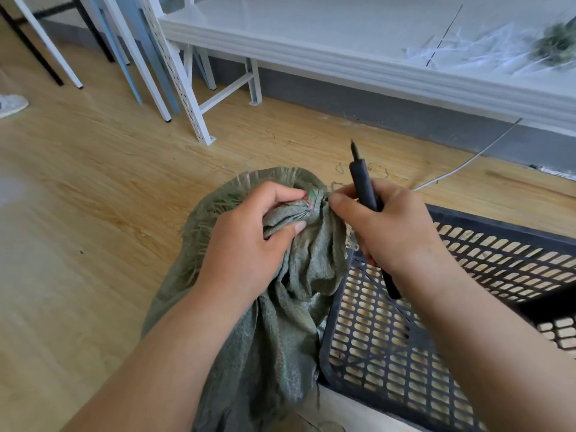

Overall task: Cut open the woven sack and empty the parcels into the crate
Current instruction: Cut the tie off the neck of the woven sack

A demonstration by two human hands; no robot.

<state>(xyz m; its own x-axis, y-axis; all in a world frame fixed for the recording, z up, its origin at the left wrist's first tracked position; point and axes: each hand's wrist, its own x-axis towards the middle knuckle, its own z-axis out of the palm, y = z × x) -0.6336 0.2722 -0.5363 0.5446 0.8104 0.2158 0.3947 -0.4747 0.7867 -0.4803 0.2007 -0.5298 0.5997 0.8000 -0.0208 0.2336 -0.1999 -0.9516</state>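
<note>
A grey-green woven sack [290, 307] stands on the floor in the middle, its frayed top bunched into a tied neck. My left hand [249, 241] grips the gathered neck from the left. My right hand [389, 226] holds a black-handled cutting tool [363, 185] with its thin blade pointing up and away, while its fingertips pinch the neck right next to my left hand. A black perforated plastic crate [467, 307] sits on the floor at the right, touching the sack. No parcels show.
A low white shelf [343, 48] runs along the back, with loose plastic strips and green fibre scraps at its right end. White metal frame legs [187, 88] stand at the back left. A grey strap [467, 157] lies on the wooden floor [78, 213]. A white shoe [11, 104] is at far left.
</note>
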